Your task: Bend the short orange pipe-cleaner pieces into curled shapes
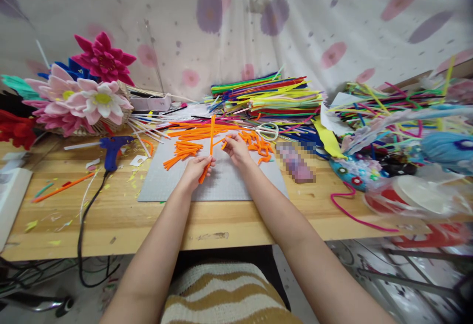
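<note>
My left hand (196, 169) is closed on the lower end of a long orange pipe cleaner (212, 139) that stands nearly upright over a grey cutting mat (218, 186). My right hand (236, 149) pinches a short orange piece (223, 143) next to that stem. Cut orange pieces (184, 151) lie in a pile on the mat to the left. Bent orange pieces (258, 144) lie to the right. More long orange stems (192, 130) lie at the mat's far edge.
A blue glue gun (111, 150) with a black cord lies left of the mat. Felt flowers (83, 98) fill a basket at far left. Scissors (268, 131) and stacked coloured pipe cleaners (266, 95) lie behind. Craft clutter and a plastic bag (410, 196) crowd the right.
</note>
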A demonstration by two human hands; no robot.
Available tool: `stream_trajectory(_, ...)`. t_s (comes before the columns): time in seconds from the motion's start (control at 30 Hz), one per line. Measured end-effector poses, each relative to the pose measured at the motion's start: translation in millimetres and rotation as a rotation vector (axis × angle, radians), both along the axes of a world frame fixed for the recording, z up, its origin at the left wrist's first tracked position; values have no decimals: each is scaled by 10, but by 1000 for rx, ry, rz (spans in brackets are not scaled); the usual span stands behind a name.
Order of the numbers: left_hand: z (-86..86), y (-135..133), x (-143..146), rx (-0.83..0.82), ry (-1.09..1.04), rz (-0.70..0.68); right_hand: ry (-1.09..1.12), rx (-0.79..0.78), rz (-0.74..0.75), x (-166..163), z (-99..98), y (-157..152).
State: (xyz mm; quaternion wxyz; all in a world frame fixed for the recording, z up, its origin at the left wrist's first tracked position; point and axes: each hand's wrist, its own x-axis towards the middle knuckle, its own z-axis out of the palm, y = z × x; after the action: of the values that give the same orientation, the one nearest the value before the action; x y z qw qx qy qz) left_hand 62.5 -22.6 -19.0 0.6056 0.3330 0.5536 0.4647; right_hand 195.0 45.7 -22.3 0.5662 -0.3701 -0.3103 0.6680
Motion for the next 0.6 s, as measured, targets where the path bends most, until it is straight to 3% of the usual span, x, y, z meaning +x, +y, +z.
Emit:
stream_trajectory(0.23,-5,16,8,-8,68,-36,-224,90,44,-61,11,-24)
stream_trajectory(0.37,-24,48,21,70,137,15,-346,183,201,-93,37,-74)
stream_trajectory(0.47,-46,74,27,113,145,56,-345,136,354,-108,40,-114)
stream_trajectory(0.6,-96,92,20,166,154,139,-295,41,383,-109,24,-140)
